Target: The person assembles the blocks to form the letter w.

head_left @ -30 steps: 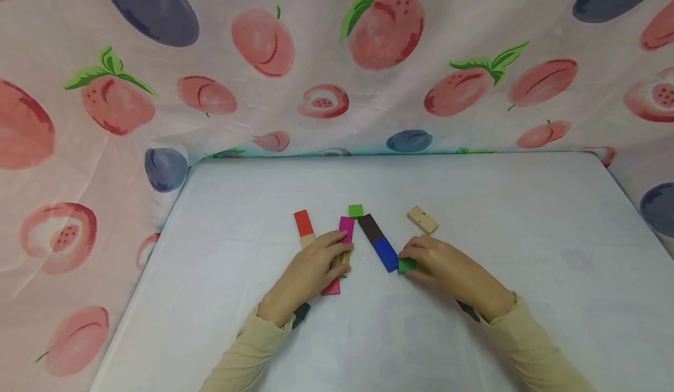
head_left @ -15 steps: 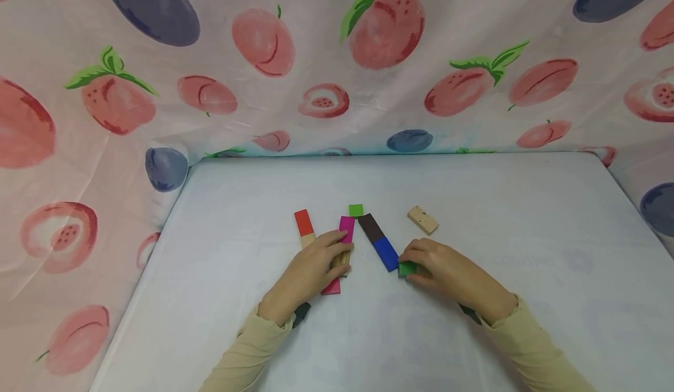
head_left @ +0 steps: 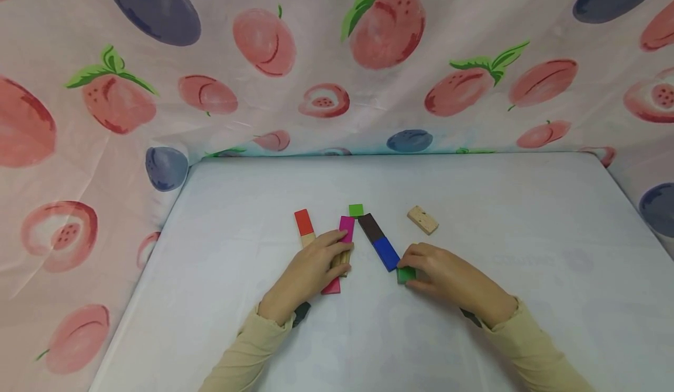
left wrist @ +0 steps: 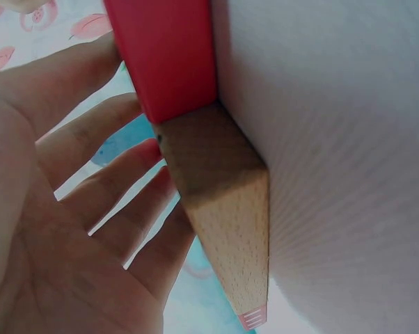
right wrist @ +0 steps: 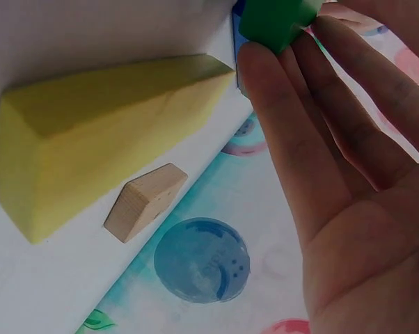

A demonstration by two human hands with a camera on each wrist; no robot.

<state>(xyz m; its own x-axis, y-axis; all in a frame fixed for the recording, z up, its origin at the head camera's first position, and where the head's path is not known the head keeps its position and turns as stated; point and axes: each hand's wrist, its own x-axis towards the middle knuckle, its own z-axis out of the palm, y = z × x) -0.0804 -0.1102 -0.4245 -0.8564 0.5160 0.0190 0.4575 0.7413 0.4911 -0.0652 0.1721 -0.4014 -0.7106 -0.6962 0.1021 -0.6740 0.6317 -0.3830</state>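
My left hand lies over a slanting row of blocks on the white table, its fingers fairly straight. Under and beside those fingers show a magenta block, a plain wooden block and a pinkish-red block. The hand hides part of the row. My right hand pinches a small green block between thumb and fingers, right at the near end of a blue block. That blue block meets a dark brown block end to end, forming a second slanting line.
A light-green block lies beyond the gap between the lines. An orange-red block meets a pale wooden one at left. A loose wooden block lies at right. A yellow block shows in the right wrist view, hidden in the head view.
My right hand has shifted the green block slightly toward my body, along the end of the blue block. The left hand has stayed in place.
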